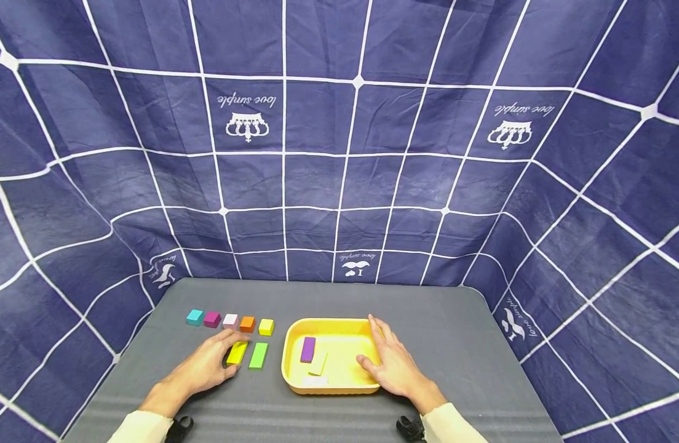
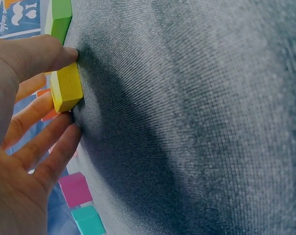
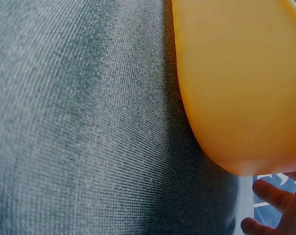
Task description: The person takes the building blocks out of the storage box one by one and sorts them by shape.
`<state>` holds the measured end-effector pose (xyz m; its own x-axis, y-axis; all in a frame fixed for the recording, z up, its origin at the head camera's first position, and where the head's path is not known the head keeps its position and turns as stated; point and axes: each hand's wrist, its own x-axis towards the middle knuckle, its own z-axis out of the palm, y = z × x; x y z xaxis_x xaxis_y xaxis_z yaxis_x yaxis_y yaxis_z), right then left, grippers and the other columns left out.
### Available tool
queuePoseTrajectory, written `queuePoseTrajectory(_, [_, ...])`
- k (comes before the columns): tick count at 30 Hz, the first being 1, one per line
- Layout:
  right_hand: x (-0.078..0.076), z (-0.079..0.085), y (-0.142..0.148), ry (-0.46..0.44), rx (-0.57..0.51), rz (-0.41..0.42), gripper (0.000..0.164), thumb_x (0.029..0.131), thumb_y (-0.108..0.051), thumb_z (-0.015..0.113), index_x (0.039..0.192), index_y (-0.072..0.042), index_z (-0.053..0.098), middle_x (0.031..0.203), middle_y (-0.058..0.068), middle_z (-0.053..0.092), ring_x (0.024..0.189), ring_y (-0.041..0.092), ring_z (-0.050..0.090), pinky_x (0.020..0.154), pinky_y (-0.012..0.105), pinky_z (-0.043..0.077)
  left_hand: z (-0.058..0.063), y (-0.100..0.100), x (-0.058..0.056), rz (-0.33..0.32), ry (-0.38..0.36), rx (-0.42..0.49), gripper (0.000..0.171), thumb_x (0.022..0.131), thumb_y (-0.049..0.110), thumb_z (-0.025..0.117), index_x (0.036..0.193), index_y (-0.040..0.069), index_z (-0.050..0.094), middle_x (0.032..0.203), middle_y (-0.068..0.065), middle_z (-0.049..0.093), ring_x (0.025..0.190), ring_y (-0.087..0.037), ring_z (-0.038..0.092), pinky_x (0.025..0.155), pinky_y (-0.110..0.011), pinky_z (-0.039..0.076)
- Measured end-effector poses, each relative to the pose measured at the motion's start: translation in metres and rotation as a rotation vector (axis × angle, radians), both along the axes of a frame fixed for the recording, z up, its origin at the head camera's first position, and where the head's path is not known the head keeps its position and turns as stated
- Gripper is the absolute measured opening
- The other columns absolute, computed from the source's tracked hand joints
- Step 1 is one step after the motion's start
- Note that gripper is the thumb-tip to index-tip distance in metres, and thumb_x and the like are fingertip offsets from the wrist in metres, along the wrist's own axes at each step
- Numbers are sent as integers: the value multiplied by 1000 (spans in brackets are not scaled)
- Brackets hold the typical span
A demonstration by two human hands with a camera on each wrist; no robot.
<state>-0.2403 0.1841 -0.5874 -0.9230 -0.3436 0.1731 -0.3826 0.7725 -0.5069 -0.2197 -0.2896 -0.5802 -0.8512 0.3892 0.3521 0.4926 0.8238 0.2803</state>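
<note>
The left hand (image 1: 209, 361) pinches an oblong yellow wooden-looking block (image 1: 237, 353), likely light, rigid, best held mid-length; the right hand (image 1: 397, 367) grips a yellow plastic tray (image 1: 339, 390).

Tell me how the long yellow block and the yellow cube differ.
The long yellow block is an elongated bar; the yellow cube is compact.
The long yellow block lies between the left hand's thumb and fingers; the yellow cube is clear of both hands.
The long yellow block lies nearer the person than the yellow cube.
Both are yellow and outside the tray.
</note>
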Motion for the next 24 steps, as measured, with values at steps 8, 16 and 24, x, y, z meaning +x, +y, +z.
queuePoseTrajectory(8, [2, 1, -1, 18, 23, 14, 99, 108, -49, 74, 184, -6, 29, 181, 21, 45, 161, 47, 55, 122, 73, 53, 1, -1, 3, 30, -54, 1, 63, 80, 10, 104, 138, 14, 80, 134, 1, 77, 120, -25, 78, 107, -57, 67])
queuePoseTrajectory(16, [2, 2, -1, 25, 26, 14, 99, 107, -48, 75, 184, -5, 30, 180, 22, 45, 158, 48, 57, 121, 73, 53, 3, -2, 8, 72, -47, -26, 63, 81, 16, 105, 139, 18, 81, 139, 0, 76, 124, -28, 79, 104, -57, 68])
queuePoseTrajectory(24, [2, 1, -2, 30, 27, 8, 100, 107, -49, 75, 183, -4, 30, 180, 22, 46, 158, 48, 57, 121, 72, 54, 16, 2, 15, 124, -26, -47, 62, 82, 20, 104, 140, 20, 81, 142, -2, 76, 124, -31, 80, 104, -60, 68])
